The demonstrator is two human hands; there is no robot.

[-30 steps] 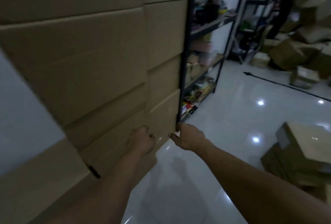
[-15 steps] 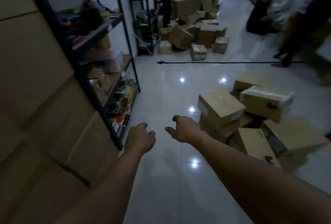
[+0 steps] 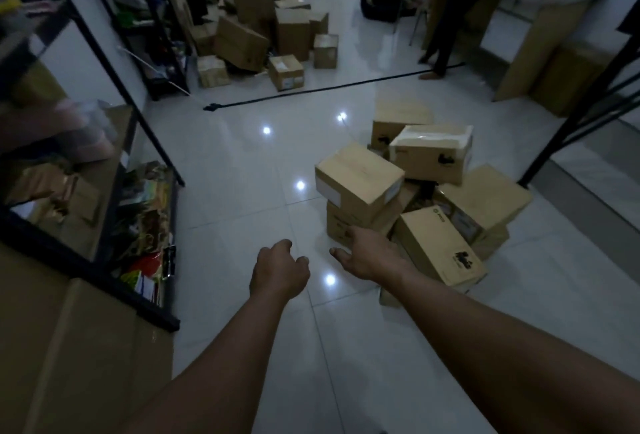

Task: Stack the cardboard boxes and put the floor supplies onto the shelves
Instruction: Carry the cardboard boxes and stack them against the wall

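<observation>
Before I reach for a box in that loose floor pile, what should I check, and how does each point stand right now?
1. Left hand free: ok, loosely curled, holding nothing.
2. Right hand free: ok, fingers spread, gripping nothing.
3. Top plain brown cardboard box reachable: ok, nothing lies on it.
4. Pile steady: not ok, the brown cardboard box with black print leans tilted against its neighbours.
5. Thin black cable on the white tile floor: ok, it lies beyond the pile.
6. Box weight: cannot tell.
</observation>
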